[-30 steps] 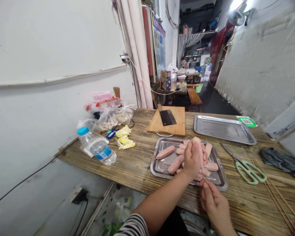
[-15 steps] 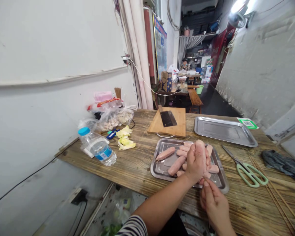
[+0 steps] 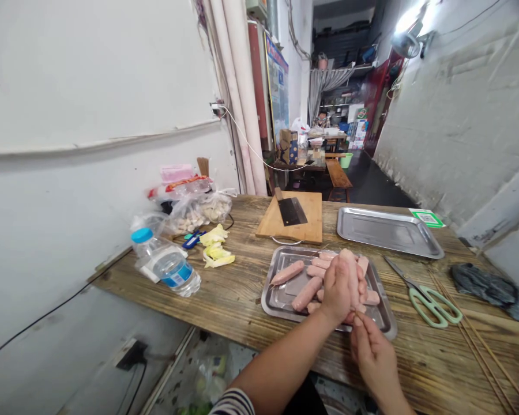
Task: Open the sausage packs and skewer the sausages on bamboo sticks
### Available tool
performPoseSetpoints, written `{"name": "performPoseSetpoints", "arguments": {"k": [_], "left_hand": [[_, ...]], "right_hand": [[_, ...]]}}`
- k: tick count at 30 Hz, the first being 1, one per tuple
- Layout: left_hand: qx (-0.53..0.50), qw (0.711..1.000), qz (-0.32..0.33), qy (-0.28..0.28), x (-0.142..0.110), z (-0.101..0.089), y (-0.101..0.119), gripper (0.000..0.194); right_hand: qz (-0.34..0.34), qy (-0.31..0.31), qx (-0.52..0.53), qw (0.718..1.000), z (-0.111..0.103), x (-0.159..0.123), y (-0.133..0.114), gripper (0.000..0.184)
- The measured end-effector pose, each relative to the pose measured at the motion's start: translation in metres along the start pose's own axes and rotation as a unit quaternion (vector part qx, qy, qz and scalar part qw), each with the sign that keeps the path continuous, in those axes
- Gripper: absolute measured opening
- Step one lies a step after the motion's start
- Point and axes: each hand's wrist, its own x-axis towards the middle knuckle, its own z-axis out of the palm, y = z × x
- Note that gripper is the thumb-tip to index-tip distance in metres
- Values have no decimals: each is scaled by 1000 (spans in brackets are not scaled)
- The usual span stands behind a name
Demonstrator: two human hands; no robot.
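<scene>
My left hand is wrapped around a pale pink sausage, held nearly upright above the near tray. Just below it, my right hand pinches a thin wooden skewer at the sausage's lower end. How far the skewer reaches inside is hidden. Under my hands lies a metal tray with several more sausages, among them one at the left with a stick end showing and a thicker one beside my left hand.
Green-handled scissors, long skewers and a dark plastic bag lie right. Behind are a second metal tray and a cutting board with a cleaver. A water bottle and leaves lie left. A person sits far back.
The view has shifted slightly, so the table scene sits a little further left. My hands keep the same grip on the sausage and skewer, with the right hand slightly closer to the sausage.
</scene>
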Motion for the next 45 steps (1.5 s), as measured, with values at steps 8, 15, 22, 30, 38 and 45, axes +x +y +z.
{"name": "performPoseSetpoints", "arguments": {"k": [8,15,22,30,38,45], "left_hand": [[-50,998,-12,28,8,-1,10,52],[-75,995,-16,60,7,-3,17,48],[-75,995,2,63,7,-4,15,44],[-81,996,0,40,9,-8,22,45],[-128,990,-63,-17,7,-6,16,47],[-127,990,-61,-29,7,-8,17,41]], "right_hand": [[-116,-6,-186,976,-7,15,-3,39],[-155,1,-190,969,4,7,-10,40],[-117,5,-168,979,2,1,-14,40],[93,-65,-14,993,-2,-23,-19,45],[290,-66,249,922,5,-35,-43,52],[313,-44,308,897,7,-31,-61,50]]}}
